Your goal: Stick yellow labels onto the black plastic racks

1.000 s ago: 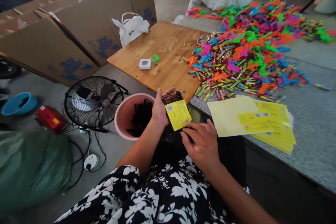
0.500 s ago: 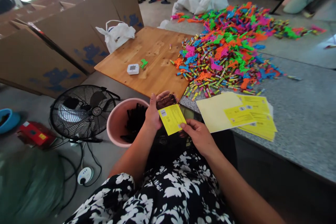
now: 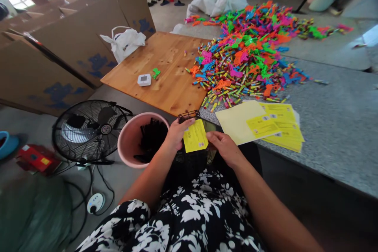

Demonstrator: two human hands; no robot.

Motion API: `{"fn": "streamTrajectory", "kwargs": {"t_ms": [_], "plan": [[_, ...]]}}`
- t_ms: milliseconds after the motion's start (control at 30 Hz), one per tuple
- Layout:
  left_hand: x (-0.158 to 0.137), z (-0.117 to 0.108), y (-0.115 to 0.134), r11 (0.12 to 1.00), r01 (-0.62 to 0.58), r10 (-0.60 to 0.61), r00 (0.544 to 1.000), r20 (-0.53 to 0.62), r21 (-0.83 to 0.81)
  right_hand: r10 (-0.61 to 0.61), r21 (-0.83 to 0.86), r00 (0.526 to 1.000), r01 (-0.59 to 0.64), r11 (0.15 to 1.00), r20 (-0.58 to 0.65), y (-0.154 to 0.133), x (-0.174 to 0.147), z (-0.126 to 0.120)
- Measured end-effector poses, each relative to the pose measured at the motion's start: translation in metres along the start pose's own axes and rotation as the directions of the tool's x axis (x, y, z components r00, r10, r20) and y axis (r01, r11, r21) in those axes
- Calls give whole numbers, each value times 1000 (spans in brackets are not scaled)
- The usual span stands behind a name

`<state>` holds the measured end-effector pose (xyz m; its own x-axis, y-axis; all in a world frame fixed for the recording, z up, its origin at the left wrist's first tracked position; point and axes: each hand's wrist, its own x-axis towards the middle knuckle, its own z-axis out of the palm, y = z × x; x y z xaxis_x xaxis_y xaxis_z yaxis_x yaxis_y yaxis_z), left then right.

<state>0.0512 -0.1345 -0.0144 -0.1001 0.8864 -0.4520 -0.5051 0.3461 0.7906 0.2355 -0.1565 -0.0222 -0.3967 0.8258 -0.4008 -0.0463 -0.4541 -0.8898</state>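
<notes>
My left hand (image 3: 176, 133) is closed around a black openwork piece (image 3: 189, 115), which sticks out beyond the fingers. Its thumb presses on the upper left corner of a yellow printed label (image 3: 195, 137), laid over that piece. At the label's right edge, my right hand (image 3: 223, 145) pinches it between thumb and fingers. Most of the black piece is hidden behind the label and hand. More yellow labels (image 3: 288, 126) lie on the grey tabletop to the right, partly on a pale backing sheet (image 3: 236, 120).
A pink bucket (image 3: 124, 141) of black pieces stands left of my lap, beside a black floor fan (image 3: 88, 130). Colourful toy guns and small tubes (image 3: 245, 59) are heaped across the table. A white timer (image 3: 144, 80) and green toy piece (image 3: 156, 73) lie on the wooden board (image 3: 168, 55).
My left hand has turned from an open palm under the label to a grip, its thumb now on the label's corner. The right hand still pinches the right edge. The view has shifted slightly.
</notes>
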Motion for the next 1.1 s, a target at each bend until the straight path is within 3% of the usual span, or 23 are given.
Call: {"fn": "streamTrajectory", "kwargs": {"t_ms": [133,233,400,567,700,833,933,1100], "plan": [[-8,6,-4,989,42,-67,983,171,142,-37,-50,999,38,998,28,-10,5,-6],[-13,13,-5,978,13,-70,962,262,210,-26,-12,1000,26,1000,-15,-13,7,-9],[-11,24,-9,965,-59,-24,951,309,256,-44,63,977,59,996,-208,-5,-1,-13],[-7,35,-17,953,-120,22,943,332,277,-124,-53,991,121,991,-41,10,-29,-19],[-10,48,-23,908,-260,130,921,368,330,-78,8,992,80,997,-103,19,-51,-25],[-16,56,-29,859,-278,12,851,525,431,-99,111,960,132,985,-263,18,-58,-31],[-19,53,-29,868,-268,-50,792,608,419,-105,145,946,155,977,-305,17,-59,-33],[-22,38,-16,904,-87,-276,628,727,419,-23,177,956,77,981,-291,24,-65,-32]]}}
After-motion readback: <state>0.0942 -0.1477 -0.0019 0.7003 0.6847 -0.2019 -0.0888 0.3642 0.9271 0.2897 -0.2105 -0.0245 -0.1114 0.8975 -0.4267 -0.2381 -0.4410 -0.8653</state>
